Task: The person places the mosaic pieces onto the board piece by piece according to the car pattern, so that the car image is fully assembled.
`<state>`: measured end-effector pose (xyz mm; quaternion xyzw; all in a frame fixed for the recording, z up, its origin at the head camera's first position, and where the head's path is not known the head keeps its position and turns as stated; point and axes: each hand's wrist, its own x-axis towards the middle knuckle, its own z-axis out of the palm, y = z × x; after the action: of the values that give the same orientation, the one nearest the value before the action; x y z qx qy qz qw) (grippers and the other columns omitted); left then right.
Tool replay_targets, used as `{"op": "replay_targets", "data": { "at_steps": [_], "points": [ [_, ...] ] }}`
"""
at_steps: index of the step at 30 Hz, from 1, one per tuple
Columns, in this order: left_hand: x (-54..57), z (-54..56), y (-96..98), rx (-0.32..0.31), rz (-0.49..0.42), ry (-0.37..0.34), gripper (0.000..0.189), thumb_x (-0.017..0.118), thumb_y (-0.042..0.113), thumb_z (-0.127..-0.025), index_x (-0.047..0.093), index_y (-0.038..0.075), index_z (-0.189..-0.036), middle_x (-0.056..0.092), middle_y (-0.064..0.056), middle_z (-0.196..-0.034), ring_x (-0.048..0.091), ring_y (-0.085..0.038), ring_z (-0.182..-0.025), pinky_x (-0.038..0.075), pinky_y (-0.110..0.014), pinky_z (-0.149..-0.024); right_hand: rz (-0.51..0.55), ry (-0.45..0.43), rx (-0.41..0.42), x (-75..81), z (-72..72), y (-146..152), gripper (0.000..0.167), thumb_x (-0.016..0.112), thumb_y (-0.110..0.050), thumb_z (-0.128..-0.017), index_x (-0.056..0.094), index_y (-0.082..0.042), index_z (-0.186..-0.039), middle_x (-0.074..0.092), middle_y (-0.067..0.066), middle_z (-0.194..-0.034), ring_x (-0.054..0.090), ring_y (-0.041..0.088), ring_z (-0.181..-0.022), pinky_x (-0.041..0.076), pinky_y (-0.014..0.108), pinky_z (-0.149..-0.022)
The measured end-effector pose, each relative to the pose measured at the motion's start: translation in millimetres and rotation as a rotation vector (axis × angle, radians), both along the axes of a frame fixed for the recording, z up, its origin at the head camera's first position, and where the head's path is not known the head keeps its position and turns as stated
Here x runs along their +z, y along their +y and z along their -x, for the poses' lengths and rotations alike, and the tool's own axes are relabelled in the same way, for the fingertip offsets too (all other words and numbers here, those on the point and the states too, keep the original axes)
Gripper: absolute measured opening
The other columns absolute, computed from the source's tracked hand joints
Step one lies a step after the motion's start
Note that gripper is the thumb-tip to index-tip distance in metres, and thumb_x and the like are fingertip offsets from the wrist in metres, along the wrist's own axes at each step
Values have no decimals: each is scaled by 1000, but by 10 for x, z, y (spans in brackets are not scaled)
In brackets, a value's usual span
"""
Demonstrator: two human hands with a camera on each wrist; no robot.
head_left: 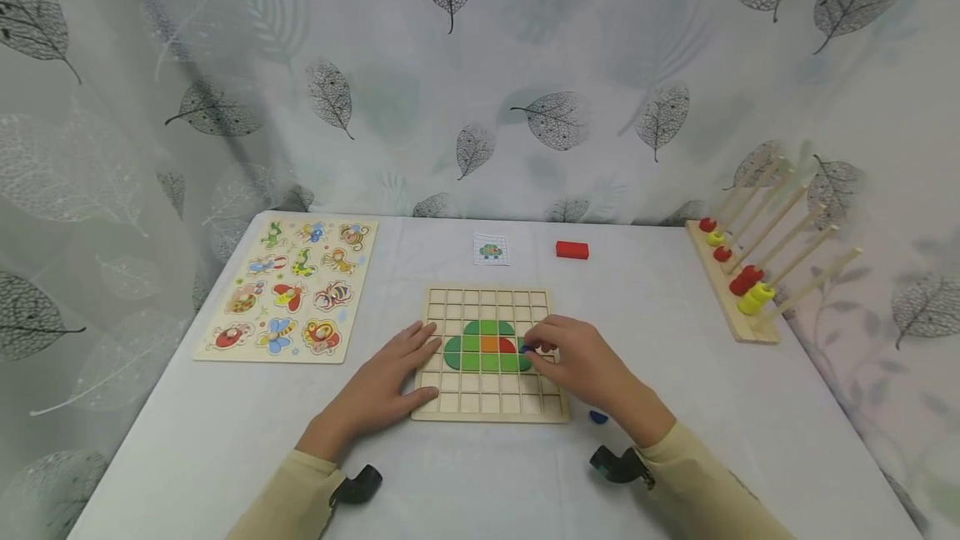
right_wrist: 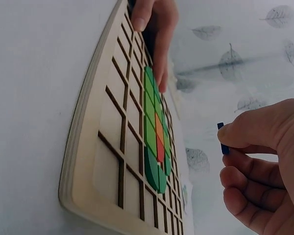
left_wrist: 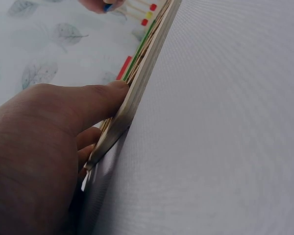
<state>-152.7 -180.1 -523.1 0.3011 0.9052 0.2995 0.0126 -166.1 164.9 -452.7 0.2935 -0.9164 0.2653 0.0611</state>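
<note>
A wooden grid board lies on the table, with several green tiles, an orange tile and a red tile set in its middle. My left hand rests at the board's left edge, fingers extended and thumb touching the rim. Between thumb and index finger my right hand pinches a small blue tile, held over the right side of the tile pattern. Another blue tile, with a curved side, lies on the table just right of the board's near corner.
Behind the board are a small card with a gridded picture and a red block. An insect puzzle board lies at the left. At the right stands a wooden peg rack with red and yellow beads; its pegs lean upward.
</note>
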Motion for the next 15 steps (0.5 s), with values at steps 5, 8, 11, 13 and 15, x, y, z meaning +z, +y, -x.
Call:
{"op": "replay_targets", "data": {
  "at_steps": [5, 8, 11, 13, 15],
  "points": [
    [0, 3, 2, 0, -5, -4, 77, 73, 47, -101, 48, 10, -165, 32, -4, -176, 21, -29, -164, 29, -57, -128, 5, -20, 17, -21, -16, -93, 20, 91, -7, -88, 81, -15, -104, 71, -10, -97, 65, 12, -86, 60, 28, -77],
    [-5, 3, 0, 0, -6, -5, 77, 73, 48, -101, 48, 10, -165, 32, -4, -176, 21, -29, -164, 29, -57, -128, 13, -23, 45, -38, -27, -153, 20, 91, -7, -88, 80, -15, -103, 71, -9, -97, 66, 12, -86, 61, 28, -78],
    [-17, 4, -5, 1, -4, 0, 77, 72, 48, -102, 48, 10, -165, 32, -4, -176, 21, -30, -164, 29, -58, -128, 26, -17, 71, -50, -35, -213, 19, 89, -5, -89, 80, -15, -102, 71, -8, -97, 66, 13, -86, 60, 28, -77],
    [-24, 5, -7, 1, -6, 5, 77, 72, 48, -102, 49, 10, -165, 32, -4, -176, 22, -30, -164, 29, -58, -127, 28, -15, 79, -54, -37, -251, 18, 89, -5, -89, 80, -15, -102, 71, -9, -95, 65, 13, -85, 59, 27, -76],
    [-33, 5, -8, 2, -10, 15, 77, 72, 47, -102, 49, 9, -164, 33, -4, -176, 23, -31, -164, 30, -58, -127, 26, -24, 77, -51, -42, -289, 17, 88, -6, -90, 80, -15, -102, 69, -10, -94, 65, 14, -84, 59, 26, -75]
  ]
}}
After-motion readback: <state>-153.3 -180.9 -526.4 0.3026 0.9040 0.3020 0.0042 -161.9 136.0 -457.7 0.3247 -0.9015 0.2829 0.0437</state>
